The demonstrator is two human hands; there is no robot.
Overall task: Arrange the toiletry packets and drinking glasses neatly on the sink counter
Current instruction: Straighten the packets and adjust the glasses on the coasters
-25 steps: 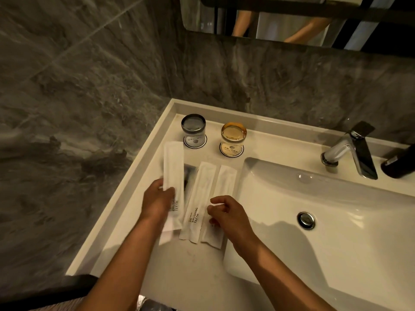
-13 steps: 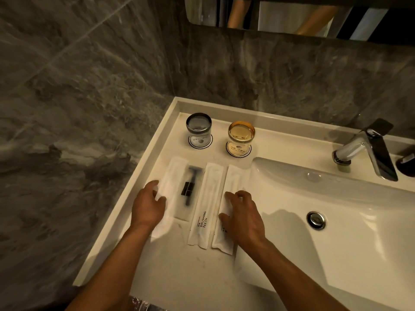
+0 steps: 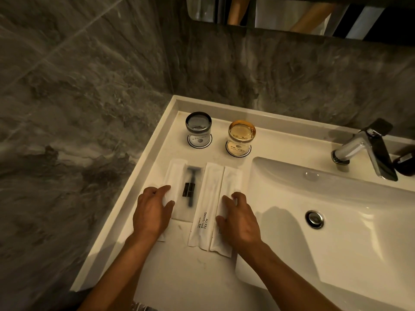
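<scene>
Several white toiletry packets lie side by side on the white sink counter (image 3: 202, 272). The leftmost packet (image 3: 174, 176) lies under my left hand (image 3: 152, 212), which rests flat on it, fingers spread. Beside it lies a clear packet holding a black razor (image 3: 189, 189). A packet printed BRUSHING TEETH (image 3: 205, 209) comes after it, then the rightmost packet (image 3: 231, 178), pressed by my right hand (image 3: 239, 218). Behind them stand two upturned glasses on round coasters: a grey glass (image 3: 198, 127) and an amber glass (image 3: 241, 135).
The basin (image 3: 336, 232) with its drain (image 3: 314, 219) lies right of the packets. A chrome tap (image 3: 368, 149) and a dark bottle (image 3: 406, 162) stand at the back right. Grey marble walls close the left and back; a mirror hangs above.
My left hand laid its packet flat at the left of the row. Both hands now press flat on the outer packets; the view has shifted slightly.
</scene>
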